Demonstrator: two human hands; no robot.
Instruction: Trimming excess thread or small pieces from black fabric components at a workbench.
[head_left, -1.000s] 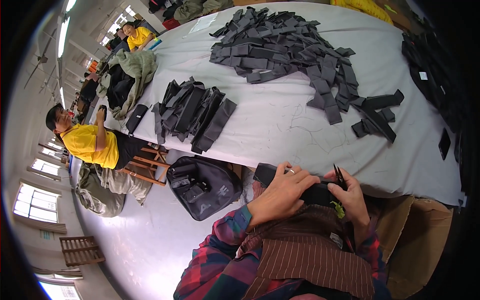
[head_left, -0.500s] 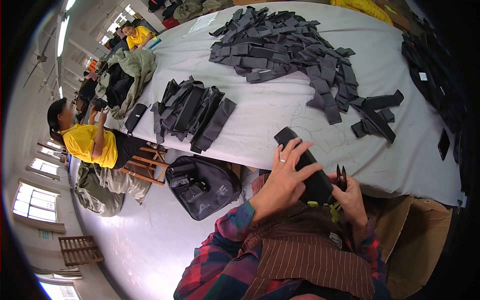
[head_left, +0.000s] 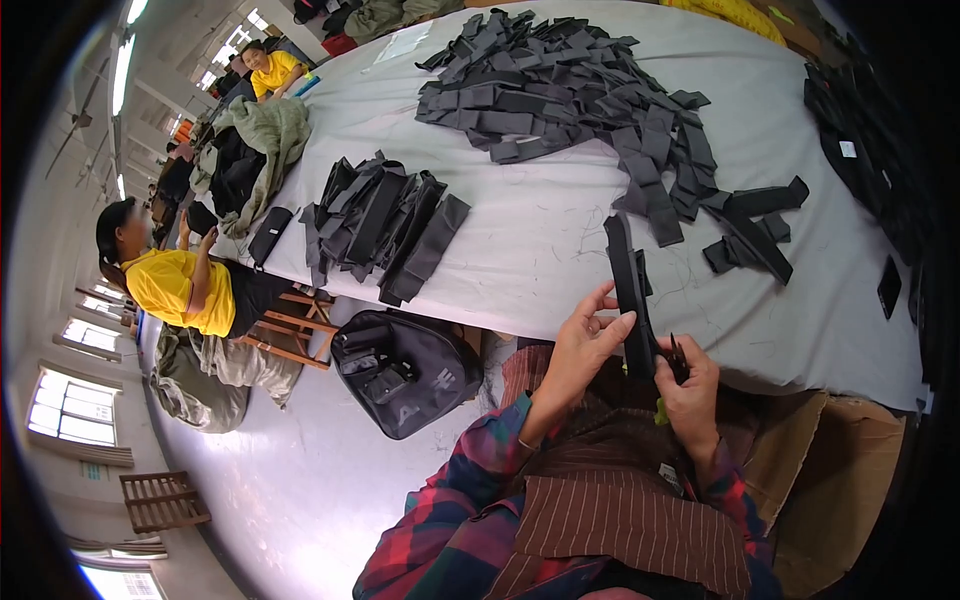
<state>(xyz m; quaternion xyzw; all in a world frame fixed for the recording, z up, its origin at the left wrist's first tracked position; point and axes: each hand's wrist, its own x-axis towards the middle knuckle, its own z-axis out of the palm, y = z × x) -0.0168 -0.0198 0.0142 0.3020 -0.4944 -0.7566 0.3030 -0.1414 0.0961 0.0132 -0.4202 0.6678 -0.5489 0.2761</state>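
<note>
A black folded fabric strip [head_left: 626, 275] stands edge-on above the table's near edge. My left hand [head_left: 585, 345] pinches it at the side between thumb and fingers. My right hand [head_left: 690, 395] is closed round a small pair of dark thread snips [head_left: 677, 358], with its thumb against the strip's lower end. Something yellow-green hangs below that hand, too small to make out. Beyond lie a few loose dark strips [head_left: 752, 240] and a large heap of similar strips [head_left: 540, 100]. A neater stack of strips [head_left: 380, 225] lies to the left.
The white-covered table [head_left: 540, 250] carries loose threads. A phone [head_left: 887, 288] and black bags [head_left: 860, 150] lie at its right edge. Below are a cardboard box [head_left: 850, 480] and a black bag [head_left: 430, 370]. A person in yellow [head_left: 185, 285] sits left; another leans farther back.
The strip has been turned from its broad face to its narrow edge and raised more upright. My left hand has shifted from across it to its left side; the snips now point less upward.
</note>
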